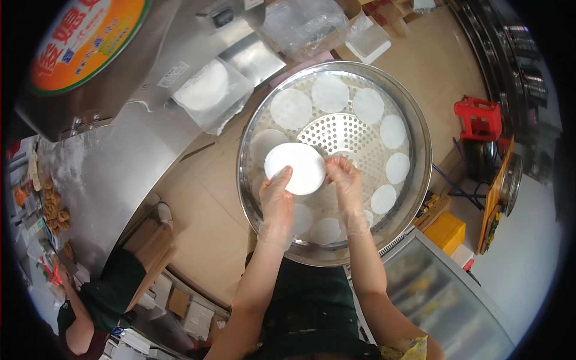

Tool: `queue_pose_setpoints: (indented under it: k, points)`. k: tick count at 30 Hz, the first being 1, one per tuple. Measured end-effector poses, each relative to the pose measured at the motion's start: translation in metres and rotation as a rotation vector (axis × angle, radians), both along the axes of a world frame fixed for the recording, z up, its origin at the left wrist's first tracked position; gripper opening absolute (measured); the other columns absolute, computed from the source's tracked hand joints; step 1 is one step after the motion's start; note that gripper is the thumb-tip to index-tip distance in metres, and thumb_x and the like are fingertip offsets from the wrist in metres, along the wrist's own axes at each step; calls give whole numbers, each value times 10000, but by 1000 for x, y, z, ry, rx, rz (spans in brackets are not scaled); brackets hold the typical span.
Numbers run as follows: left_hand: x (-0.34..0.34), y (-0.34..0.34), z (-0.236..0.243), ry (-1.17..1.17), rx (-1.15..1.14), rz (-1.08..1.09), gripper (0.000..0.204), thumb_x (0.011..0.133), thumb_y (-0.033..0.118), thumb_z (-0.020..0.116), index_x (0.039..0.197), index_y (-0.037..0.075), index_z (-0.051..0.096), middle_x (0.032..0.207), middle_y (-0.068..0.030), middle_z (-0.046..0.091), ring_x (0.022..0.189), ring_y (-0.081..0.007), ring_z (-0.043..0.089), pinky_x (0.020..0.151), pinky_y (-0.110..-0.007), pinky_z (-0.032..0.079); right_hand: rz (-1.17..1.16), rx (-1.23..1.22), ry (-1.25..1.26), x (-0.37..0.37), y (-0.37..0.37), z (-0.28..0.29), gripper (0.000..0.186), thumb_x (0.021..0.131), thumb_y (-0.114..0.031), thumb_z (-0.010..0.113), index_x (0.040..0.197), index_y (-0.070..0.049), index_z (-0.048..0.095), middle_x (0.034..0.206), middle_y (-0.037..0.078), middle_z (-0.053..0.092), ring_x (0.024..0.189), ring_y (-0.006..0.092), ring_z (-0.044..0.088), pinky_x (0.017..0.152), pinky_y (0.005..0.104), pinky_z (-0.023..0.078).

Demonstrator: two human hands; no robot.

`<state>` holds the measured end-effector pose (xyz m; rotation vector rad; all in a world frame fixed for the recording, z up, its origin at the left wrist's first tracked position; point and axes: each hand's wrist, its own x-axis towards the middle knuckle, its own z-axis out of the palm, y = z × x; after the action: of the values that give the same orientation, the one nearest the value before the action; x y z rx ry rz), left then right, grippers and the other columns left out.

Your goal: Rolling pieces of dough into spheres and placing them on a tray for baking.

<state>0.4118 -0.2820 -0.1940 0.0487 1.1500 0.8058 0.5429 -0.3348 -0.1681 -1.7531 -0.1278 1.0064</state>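
My left hand [277, 201], in a clear plastic glove, holds a stack of round white paper liners [300, 171], thumb on top. At the stack's right edge, my gloved right hand [344, 179] has its fingertips pinched together on the paper rim. Whether a single sheet is parted from the stack cannot be made out. Below both hands lies a wide round metal steamer tray [425, 162] with a perforated base. Single round liners, such as one at the top [330, 93] and one at the right [397, 168], lie in a ring around it. My hands and forearms cover part of the near side.
A steel worktable [114, 174] stands to the left, beside a machine carrying a bag of white material [204, 90]. Another person [114, 288] works at lower left. A glass-topped cabinet [438, 300] sits at lower right, a red stool [478, 118] at far right.
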Motion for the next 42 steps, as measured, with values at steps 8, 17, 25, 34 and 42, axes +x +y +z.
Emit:
queue_pose_setpoints:
  k: [8, 17, 25, 34, 42]
  points:
    - [32, -17, -22, 54, -17, -40, 273, 916, 23, 662, 1174, -41, 598, 1092, -101, 677, 1011, -161, 660, 917, -299, 531, -14, -131, -118, 12, -31, -16, 144, 889, -57, 713, 1000, 34, 708, 804, 7, 637, 742, 74, 526, 678, 224, 428]
    - [13, -6, -26, 245, 117, 132, 257, 900, 40, 684, 1142, -11, 614, 1093, -101, 679, 963, -162, 673, 833, -291, 534, -163, -134, -102, 36, 2, -42, 173, 916, -73, 675, 1024, 59, 705, 841, 50, 677, 725, 98, 542, 670, 247, 450]
    - [2, -14, -22, 303, 73, 102, 271, 890, -7, 681, 1152, -12, 610, 1105, -111, 679, 1002, -191, 671, 906, -331, 541, -92, -178, -408, 31, 12, -58, 191, 889, -74, 701, 1042, 40, 711, 871, 115, 724, 716, 138, 628, 675, 295, 514]
    - [8, -17, -22, 248, 68, 63, 291, 892, 0, 686, 1165, -11, 585, 1127, -116, 663, 1051, -197, 652, 938, -347, 532, -85, -196, -709, 41, 1, -75, 189, 846, -33, 720, 1026, 25, 718, 881, 145, 729, 742, 191, 678, 700, 303, 537]
    - [7, -13, -13, 275, 64, 1, 300, 907, 15, 667, 1198, 33, 596, 1139, -80, 655, 1059, -179, 644, 937, -335, 528, -309, -214, -602, 85, -31, -61, 172, 861, -1, 696, 1028, 35, 712, 880, 86, 718, 782, 132, 646, 736, 270, 517]
